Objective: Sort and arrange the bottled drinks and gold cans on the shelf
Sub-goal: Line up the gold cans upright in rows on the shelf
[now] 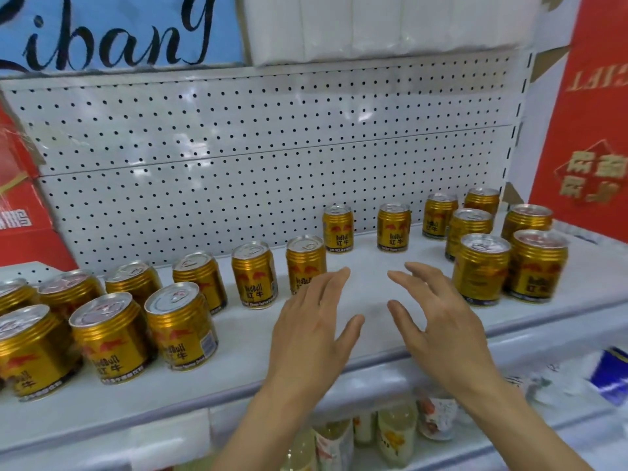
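**Gold cans stand scattered on the shelf, both hands empty above the bare middle**

The gold cans [254, 273] stand upright on the white shelf [373, 256], spread in loose groups. On the left, a cluster crowds the front edge, the nearest ones [108, 336] large in view, with more behind them trailing in a ragged line toward the back. Two cans [337, 227] stand apart against the back panel near the middle, and another cluster [482, 268] fills the right end. All show their silver pull-tab tops and red-and-gold labels.

Between the left and right groups lies a bare stretch of shelf. The left hand [312, 329] and the right hand [441, 326] hover over it, palms down, fingers spread and slightly curled, gripping nothing. The left hand's fingertips come close to one can [306, 263]; whether they touch it cannot be told. The right hand sits just beside the right cluster, apart from it.

Behind the cans rises a white perforated back panel [238, 147]. Red cartons [20, 205] flank the left and a red box [588, 113] the right. Below the shelf, bottled drinks [397, 433] with pale liquid show on a lower level.
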`<control>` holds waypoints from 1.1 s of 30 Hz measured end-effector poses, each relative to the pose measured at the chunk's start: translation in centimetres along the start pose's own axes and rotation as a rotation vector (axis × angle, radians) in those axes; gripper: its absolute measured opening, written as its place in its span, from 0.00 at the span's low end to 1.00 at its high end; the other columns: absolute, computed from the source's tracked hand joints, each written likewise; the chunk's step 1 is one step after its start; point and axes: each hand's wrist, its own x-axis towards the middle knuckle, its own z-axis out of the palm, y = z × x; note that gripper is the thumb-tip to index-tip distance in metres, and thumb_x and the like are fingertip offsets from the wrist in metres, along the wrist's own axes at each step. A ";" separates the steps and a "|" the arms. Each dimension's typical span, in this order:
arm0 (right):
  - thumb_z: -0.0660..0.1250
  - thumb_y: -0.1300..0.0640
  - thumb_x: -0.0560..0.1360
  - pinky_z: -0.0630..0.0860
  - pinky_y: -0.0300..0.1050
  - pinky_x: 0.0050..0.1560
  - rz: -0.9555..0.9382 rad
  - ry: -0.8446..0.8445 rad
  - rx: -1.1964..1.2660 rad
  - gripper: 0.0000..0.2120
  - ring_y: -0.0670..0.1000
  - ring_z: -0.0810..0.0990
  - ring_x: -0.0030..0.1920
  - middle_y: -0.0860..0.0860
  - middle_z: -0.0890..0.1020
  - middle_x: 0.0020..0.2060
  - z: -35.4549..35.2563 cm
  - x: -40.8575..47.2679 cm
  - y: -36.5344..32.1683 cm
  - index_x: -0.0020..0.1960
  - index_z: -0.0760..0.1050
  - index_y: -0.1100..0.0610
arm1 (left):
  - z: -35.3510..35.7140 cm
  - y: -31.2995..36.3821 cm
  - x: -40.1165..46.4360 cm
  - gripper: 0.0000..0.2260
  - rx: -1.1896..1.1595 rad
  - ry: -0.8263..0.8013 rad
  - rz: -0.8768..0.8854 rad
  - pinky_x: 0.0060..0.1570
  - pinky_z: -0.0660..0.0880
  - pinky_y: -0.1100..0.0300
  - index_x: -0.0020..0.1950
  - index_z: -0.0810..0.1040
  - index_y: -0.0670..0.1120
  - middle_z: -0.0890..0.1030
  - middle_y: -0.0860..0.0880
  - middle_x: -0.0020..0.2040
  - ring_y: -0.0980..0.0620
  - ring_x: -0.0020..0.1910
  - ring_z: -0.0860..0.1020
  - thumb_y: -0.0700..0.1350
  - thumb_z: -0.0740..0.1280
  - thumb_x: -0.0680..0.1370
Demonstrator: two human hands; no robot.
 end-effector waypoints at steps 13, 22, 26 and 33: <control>0.69 0.59 0.75 0.72 0.51 0.60 0.018 0.186 0.014 0.15 0.56 0.71 0.62 0.54 0.75 0.62 -6.4 0.0 7.8 0.61 0.79 0.57 | 4.4 8.2 5.5 0.31 -0.305 -0.200 -0.031 0.66 0.69 0.55 0.77 0.54 0.59 0.66 0.56 0.73 0.57 0.69 0.67 0.58 0.64 0.78; 0.70 0.51 0.75 0.70 0.47 0.65 0.326 -0.089 0.359 0.29 0.46 0.71 0.64 0.45 0.72 0.66 -11.7 3.1 17.4 0.73 0.65 0.46 | 9.1 15.2 10.4 0.31 -0.445 -0.154 -0.228 0.60 0.68 0.60 0.73 0.65 0.59 0.67 0.55 0.70 0.55 0.66 0.69 0.62 0.70 0.73; 0.73 0.50 0.72 0.73 0.48 0.65 0.344 -0.248 0.496 0.37 0.45 0.74 0.63 0.44 0.72 0.68 -10.7 3.7 19.0 0.76 0.60 0.45 | 9.4 16.2 11.0 0.30 -0.379 -0.105 -0.296 0.56 0.70 0.62 0.70 0.70 0.58 0.72 0.54 0.65 0.57 0.59 0.72 0.60 0.73 0.70; 0.75 0.49 0.70 0.75 0.47 0.61 0.284 -0.215 0.511 0.34 0.47 0.76 0.60 0.44 0.74 0.64 -10.3 4.0 18.9 0.72 0.64 0.45 | 7.6 14.4 10.6 0.28 -0.615 -0.109 -0.441 0.57 0.75 0.61 0.68 0.75 0.54 0.76 0.54 0.65 0.58 0.57 0.75 0.51 0.77 0.69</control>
